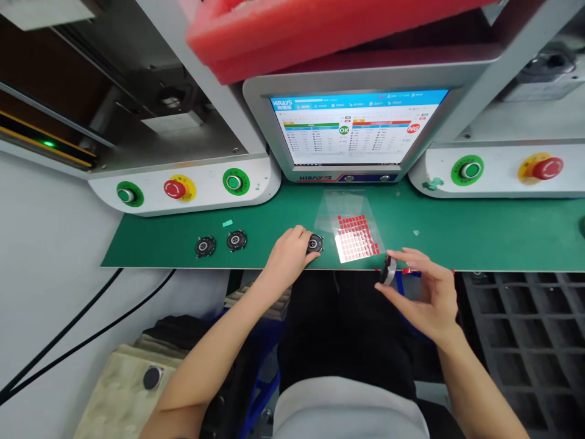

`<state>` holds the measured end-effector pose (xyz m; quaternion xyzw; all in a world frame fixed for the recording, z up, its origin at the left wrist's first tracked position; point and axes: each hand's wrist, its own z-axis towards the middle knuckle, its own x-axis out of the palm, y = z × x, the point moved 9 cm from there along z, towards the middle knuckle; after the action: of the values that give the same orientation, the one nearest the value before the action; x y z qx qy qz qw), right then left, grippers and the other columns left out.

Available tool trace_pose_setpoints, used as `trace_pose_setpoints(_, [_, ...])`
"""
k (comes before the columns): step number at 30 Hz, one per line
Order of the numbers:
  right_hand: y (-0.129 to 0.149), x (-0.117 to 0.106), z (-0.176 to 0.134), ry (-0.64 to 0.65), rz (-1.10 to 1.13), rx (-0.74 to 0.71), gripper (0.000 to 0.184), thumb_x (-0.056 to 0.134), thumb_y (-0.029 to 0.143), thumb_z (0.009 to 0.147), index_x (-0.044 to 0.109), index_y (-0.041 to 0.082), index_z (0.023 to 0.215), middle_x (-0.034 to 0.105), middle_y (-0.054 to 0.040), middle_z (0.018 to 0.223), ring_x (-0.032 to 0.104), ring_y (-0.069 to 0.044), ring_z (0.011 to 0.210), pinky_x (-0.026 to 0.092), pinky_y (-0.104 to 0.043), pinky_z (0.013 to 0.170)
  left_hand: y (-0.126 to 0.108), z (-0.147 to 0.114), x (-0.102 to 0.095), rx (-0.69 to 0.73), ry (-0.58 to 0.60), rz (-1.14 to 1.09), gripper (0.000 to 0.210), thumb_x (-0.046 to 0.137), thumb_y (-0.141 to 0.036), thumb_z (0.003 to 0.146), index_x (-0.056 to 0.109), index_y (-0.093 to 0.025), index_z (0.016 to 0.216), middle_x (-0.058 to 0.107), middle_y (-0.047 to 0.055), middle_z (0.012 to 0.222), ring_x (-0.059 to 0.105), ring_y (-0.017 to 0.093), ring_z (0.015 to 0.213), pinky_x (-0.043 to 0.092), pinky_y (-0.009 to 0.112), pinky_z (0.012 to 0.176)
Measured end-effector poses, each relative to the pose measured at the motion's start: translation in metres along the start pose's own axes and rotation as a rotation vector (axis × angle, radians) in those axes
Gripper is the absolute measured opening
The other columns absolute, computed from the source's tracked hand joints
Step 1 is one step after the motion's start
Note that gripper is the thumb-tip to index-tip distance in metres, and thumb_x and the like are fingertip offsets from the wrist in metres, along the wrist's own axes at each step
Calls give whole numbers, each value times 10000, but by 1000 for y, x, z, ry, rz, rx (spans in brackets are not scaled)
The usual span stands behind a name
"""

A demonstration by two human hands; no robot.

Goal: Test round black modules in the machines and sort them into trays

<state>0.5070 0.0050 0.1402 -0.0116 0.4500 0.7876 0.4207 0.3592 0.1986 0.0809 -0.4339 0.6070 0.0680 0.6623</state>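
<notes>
My left hand (289, 253) is closed round a round black watch body (315, 243) lying on the green bench top, its sensor side facing up. In my right hand (423, 286) a second watch body (388, 271) is pinched on edge between thumb and fingers, just off the bench's front edge. Between the hands lies a sheet of small red stickers (357, 238) on a clear plastic bag (331, 204). Two more watch bodies, a left one (205, 246) and a right one (236, 240), rest to the left, sensor side up.
A monitor (356, 134) showing OK and NG stands behind the bench (283, 207). Machine panels with green buttons (234, 182) and red stop buttons (174, 189) flank it. Red foam (320, 36) sits above the screen. A black compartment tray (525, 335) is at lower right.
</notes>
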Motion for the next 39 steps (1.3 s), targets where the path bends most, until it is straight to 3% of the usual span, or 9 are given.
trace_pose_setpoints(5, [-46, -5, 29, 311, -459, 14, 382, 696, 273, 850, 544, 223, 1196, 705, -116, 1115, 686, -303, 1024, 559, -464, 875, 15, 8, -3, -16, -83, -299, 302, 791, -282, 639, 699, -140, 889, 688, 83, 937, 701, 240, 853, 579, 386, 861])
trace_pose_setpoints(8, [-83, 3, 42, 593, -618, 71, 405, 663, 268, 829, 551, 179, 1207, 705, -152, 1112, 677, -353, 1014, 540, -495, 857, 29, 4, 2, -72, -191, -528, 437, 712, -390, 697, 661, -98, 1018, 705, 127, 1035, 723, 227, 907, 599, 367, 886])
trace_pose_setpoints(11, [-102, 12, 45, 759, -693, 94, 454, 663, 267, 796, 547, 136, 1215, 715, -173, 1058, 681, -372, 978, 535, -483, 822, 41, -5, 8, -110, -239, -621, 458, 678, -393, 708, 627, -81, 1039, 722, 156, 1021, 726, 236, 923, 607, 380, 878])
trace_pose_setpoints(20, [-115, 14, 41, 768, -653, 162, 426, 648, 342, 801, 561, 166, 1178, 725, -148, 1027, 699, -341, 951, 551, -429, 794, 68, -39, -15, -143, -222, -338, 383, 725, -284, 644, 691, -146, 999, 696, 60, 866, 612, 167, 692, 556, 322, 695])
trace_pose_setpoints(26, [-118, 11, 36, 726, -633, 127, 371, 600, 359, 836, 554, 180, 1158, 716, -147, 1058, 693, -339, 972, 556, -435, 796, 58, -39, -15, -83, -163, -172, 349, 692, -271, 722, 687, -172, 1057, 643, 76, 1056, 634, 198, 852, 538, 338, 818])
trace_pose_setpoints(31, [-120, 3, 33, 626, -598, 155, 360, 571, 427, 838, 568, 201, 1118, 718, -118, 1035, 706, -311, 956, 569, -423, 821, 51, -36, -13, -75, -160, -104, 310, 760, -271, 723, 702, -150, 1002, 636, 89, 982, 636, 255, 918, 535, 402, 871])
trace_pose_setpoints(33, [-123, 0, 31, 590, -588, 180, 379, 560, 459, 835, 574, 198, 1110, 719, -117, 1045, 711, -308, 961, 569, -422, 849, 55, -33, -29, -45, -148, -103, 292, 774, -258, 714, 712, -160, 982, 649, 76, 969, 644, 243, 910, 545, 380, 855])
trace_pose_setpoints(35, [-127, -1, 27, 580, -577, 209, 395, 549, 484, 840, 578, 199, 1111, 720, -116, 1064, 713, -307, 976, 569, -425, 866, 67, -27, -66, 14, -195, -89, 310, 748, -299, 751, 711, -174, 1033, 660, 66, 1013, 650, 223, 910, 550, 368, 856])
trace_pose_setpoints(39, [-137, -4, 19, 546, -537, 261, 403, 555, 517, 841, 588, 212, 1103, 728, -100, 1068, 723, -293, 959, 583, -411, 833, 118, 3, -189, 89, -493, 19, 458, 654, -429, 815, 681, -139, 1168, 653, 96, 1094, 642, 238, 955, 530, 428, 927])
